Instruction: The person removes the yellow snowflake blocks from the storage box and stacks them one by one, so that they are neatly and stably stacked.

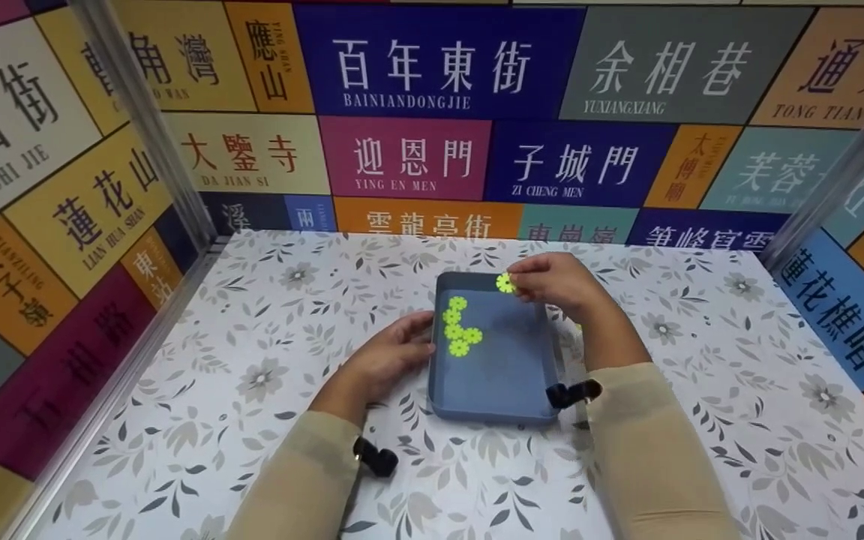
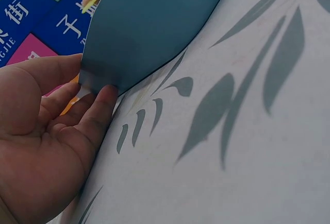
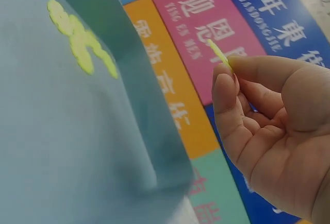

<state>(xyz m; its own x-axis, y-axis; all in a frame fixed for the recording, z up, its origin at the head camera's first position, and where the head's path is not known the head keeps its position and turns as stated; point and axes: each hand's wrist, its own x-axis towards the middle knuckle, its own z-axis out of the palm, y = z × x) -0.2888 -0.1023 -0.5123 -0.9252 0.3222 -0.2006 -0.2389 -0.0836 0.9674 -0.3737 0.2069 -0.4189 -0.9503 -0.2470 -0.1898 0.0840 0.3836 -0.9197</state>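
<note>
A blue-grey rectangular tray (image 1: 492, 390) lies on the table. Inside, near its left wall, is a branching cluster of several yellow-green snowflake discs (image 1: 453, 330), seemingly joined; the cluster (image 3: 77, 36) also shows in the right wrist view. Above the far right part of the tray, my right hand (image 1: 556, 285) pinches a single snowflake disc (image 1: 505, 283) between thumb and fingertips. That disc (image 3: 219, 54) appears nearly edge-on in the right wrist view. My left hand (image 1: 394, 352) touches the tray's left side, its fingers (image 2: 105, 100) lightly bent against the outer wall.
A bit of yellow-green (image 1: 579, 328) shows beside the right wrist, mostly hidden by the arm. The table carries a white leaf-patterned cover (image 1: 267, 375). Colourful panels with street-name lettering (image 1: 432, 67) stand behind and at both sides. A small black device (image 1: 376, 457) hangs at the left sleeve.
</note>
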